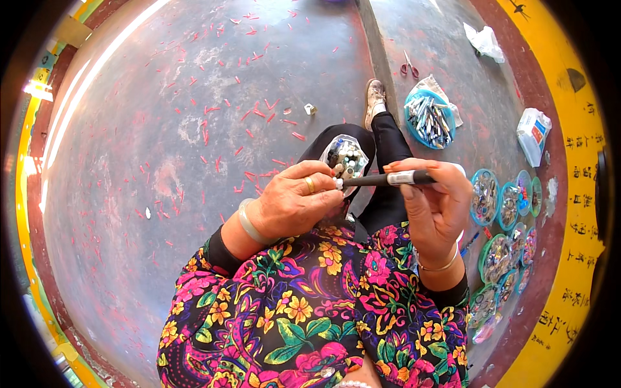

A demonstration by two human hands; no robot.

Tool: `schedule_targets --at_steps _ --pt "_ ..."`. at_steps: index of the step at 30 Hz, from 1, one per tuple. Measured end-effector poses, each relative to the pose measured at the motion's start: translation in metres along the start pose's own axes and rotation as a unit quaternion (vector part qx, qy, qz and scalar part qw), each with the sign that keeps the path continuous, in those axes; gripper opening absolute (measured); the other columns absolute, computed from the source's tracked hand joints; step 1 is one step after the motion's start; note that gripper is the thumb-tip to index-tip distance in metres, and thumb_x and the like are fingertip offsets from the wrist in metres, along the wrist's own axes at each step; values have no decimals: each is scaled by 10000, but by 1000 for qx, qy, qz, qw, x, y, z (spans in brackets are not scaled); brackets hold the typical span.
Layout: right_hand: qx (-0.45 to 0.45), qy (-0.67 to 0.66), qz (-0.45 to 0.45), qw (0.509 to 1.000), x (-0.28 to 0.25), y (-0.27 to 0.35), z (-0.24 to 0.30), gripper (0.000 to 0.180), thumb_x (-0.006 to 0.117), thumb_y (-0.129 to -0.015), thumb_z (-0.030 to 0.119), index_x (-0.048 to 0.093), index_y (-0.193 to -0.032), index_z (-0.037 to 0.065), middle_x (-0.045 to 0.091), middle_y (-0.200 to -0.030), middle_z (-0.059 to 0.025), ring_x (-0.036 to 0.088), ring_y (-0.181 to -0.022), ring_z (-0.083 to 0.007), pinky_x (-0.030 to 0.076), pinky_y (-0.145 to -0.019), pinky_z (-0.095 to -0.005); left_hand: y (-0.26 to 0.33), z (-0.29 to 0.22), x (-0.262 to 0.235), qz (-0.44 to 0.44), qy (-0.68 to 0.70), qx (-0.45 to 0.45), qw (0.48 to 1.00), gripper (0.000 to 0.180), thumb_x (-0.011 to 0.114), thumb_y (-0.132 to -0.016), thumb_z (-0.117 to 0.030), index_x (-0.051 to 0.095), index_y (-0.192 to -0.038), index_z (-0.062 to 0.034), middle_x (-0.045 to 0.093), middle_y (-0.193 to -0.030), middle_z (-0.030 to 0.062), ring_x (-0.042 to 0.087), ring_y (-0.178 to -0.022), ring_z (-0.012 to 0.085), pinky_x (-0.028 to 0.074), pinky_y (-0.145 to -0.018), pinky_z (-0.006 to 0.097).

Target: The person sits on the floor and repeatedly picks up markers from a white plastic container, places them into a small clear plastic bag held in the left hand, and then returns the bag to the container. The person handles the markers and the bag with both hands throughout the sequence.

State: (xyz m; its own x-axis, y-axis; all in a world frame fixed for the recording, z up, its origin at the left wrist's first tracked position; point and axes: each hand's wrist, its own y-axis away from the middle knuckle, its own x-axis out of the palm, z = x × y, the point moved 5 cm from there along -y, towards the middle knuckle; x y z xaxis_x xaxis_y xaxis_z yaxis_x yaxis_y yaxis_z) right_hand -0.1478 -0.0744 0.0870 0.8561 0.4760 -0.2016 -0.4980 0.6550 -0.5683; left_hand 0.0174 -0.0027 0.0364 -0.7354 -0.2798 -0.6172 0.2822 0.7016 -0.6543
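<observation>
My right hand (443,200) grips a black pen-shaped tube (372,181) with a white label, held level in front of my lap. At its left end, the closed fingers of my left hand (291,200) pinch a small white tip (339,184). A ring and a pale bangle are on that hand and wrist. Just beyond the tube, a clear plastic bag (363,143) rests on my lap, filled with small white, dark and greenish pieces. Exactly what those pieces are, I cannot tell.
A blue basket (420,141) full of pens sits ahead on the right, with a cloth behind it and scissors (409,68) beyond. Several round baskets (484,196) of small items stand along the right wall, near a white pack (534,137). Red strips (299,136) litter the grey floor.
</observation>
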Motion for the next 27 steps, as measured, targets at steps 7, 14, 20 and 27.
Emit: schedule_targets --at_steps 7,14,20,27 --pt "17 76 56 995 21 -9 -4 251 609 -764 -94 590 -1003 -20 631 -895 -147 627 -745 -240 504 -666 -288 -1 -3 0 11 -6 7 1000 249 706 -629 -5 651 -862 -75 607 -826 33 591 -855 247 501 -732 321" --pt "21 126 44 991 32 3 -24 255 662 -704 -49 632 -945 28 653 -843 -103 631 -806 -245 476 -720 -315 -2 -3 2 1 -22 14 1000 229 691 -629 -50 631 -848 -81 598 -835 26 596 -854 237 498 -761 324" --pt "-25 191 100 976 41 8 -33 230 684 -709 34 664 -937 58 663 -919 -89 617 -928 -260 441 -816 -332 1 -3 2 -23 -55 15 998 208 700 -625 -93 637 -822 -114 610 -864 11 595 -892 230 496 -757 321" --pt "-6 264 141 954 43 13 -35 215 624 -767 90 679 -975 98 500 -1284 -168 379 -1268 -355 305 -1002 -396 6 0 0 -40 -78 -8 996 207 688 -626 -107 656 -830 -129 622 -888 5 591 -906 232 486 -769 331"
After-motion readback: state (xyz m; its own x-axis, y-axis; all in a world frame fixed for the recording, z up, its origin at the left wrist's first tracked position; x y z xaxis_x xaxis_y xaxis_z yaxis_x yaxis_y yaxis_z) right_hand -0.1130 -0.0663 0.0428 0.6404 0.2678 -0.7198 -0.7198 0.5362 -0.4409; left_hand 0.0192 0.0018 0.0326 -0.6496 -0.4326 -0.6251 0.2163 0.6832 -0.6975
